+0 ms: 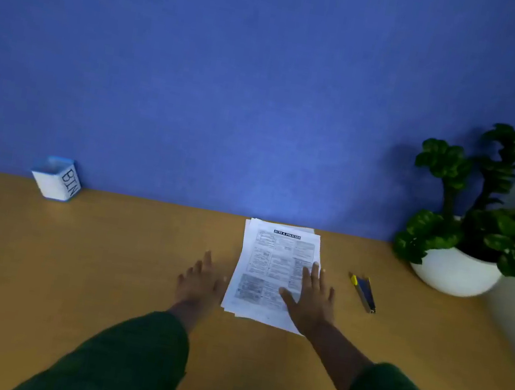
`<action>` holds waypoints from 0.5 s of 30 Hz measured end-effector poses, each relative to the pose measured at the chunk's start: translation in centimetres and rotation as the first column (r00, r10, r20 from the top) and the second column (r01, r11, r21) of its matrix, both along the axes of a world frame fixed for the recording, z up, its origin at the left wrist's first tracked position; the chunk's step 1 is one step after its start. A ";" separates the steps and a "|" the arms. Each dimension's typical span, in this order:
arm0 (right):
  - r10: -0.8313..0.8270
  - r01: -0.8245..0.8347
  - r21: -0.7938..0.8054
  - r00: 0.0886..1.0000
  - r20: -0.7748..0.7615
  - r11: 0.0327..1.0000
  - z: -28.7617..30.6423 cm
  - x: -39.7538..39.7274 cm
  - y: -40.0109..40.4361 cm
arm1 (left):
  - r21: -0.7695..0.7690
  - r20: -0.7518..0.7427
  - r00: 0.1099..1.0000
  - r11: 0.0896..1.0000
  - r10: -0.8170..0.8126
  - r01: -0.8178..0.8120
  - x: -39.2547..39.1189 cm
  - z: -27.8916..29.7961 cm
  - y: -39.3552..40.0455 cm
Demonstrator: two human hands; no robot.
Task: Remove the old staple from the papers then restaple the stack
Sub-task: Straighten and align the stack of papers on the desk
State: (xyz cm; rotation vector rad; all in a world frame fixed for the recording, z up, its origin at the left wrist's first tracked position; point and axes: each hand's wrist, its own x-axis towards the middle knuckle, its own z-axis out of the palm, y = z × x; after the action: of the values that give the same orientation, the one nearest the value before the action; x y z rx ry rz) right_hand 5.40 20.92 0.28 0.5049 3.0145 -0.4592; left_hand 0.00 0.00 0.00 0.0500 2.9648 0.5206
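1. Your right hand (310, 299) lies flat with straight fingers on the lower right part of the papers (274, 271), grasping nothing; your left hand (202, 282) is spread just beside the stack's left edge, also released
2. The papers sit on the desk (105, 255) near the blue wall (235, 73), sheets slightly fanned; the old staple is too small to make out
3. Square the sheets first, pressing lightly so none slide apart
4. The blue and yellow tool (363, 292) lies apart to the right of the stack; whether it is stapler or remover is unclear, so check before lifting it
5. Pin the corner with one hand while prying, and drop the loose staple in the box marked BIN (56, 178), far left
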 end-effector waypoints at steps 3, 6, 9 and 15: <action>0.034 -0.030 -0.033 0.991 0.132 0.999 -1.7 0.7 1.2 | 0.048 0.121 0.993 0.999 0.003 -0.009 1.2 -1.5 1.4; 0.059 -0.047 -0.070 0.982 0.178 0.996 -3.1 1.0 1.8 | 0.095 0.164 0.986 0.995 0.017 -0.033 1.6 -2.3 2.8; 0.070 -0.054 -0.080 0.973 0.219 0.995 -3.8 0.9 2.3 | 0.129 0.198 0.978 0.988 0.060 -0.086 1.5 -2.3 4.4; 0.110 -0.095 -0.063 0.949 0.297 0.993 -5.2 1.6 2.9 | 0.135 0.231 0.954 0.964 0.193 -0.227 1.0 -2.4 6.9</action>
State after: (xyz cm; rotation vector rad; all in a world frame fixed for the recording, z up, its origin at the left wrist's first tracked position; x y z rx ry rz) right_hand 6.99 23.80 -4.91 0.3730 2.7149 -0.4053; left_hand 1.04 6.90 -2.45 -0.2925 2.7241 0.7401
